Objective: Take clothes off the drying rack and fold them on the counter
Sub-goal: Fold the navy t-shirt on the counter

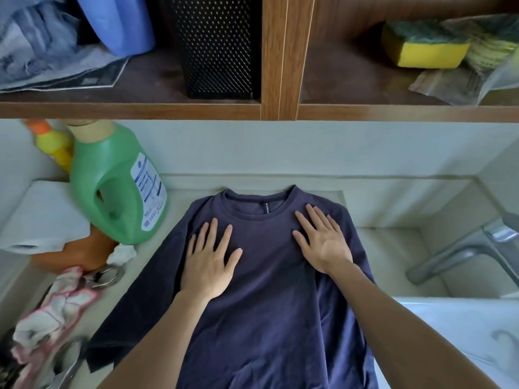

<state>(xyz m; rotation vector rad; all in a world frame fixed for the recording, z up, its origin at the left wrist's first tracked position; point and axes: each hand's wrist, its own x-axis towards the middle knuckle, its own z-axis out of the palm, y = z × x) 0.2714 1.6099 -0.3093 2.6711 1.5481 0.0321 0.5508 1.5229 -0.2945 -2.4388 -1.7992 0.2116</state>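
A navy blue T-shirt (269, 299) lies flat and face up on the pale counter (387, 248), its collar toward the back wall. My left hand (209, 262) presses flat on the shirt's chest, left of centre, fingers spread. My right hand (323, 240) lies flat on the chest to the right, just below the collar. The shirt's left sleeve spreads out toward the counter's near left edge. The right sleeve is hidden under my right forearm. No drying rack is in view.
A green detergent bottle (118, 183), a yellow and orange bottle (53, 144), a paper roll (42, 217) and a pink patterned cloth (53, 313) crowd the left side. A metal tap (460, 248) and sink (463, 327) sit right. A wooden shelf (275, 110) hangs overhead with a sponge (424, 46).
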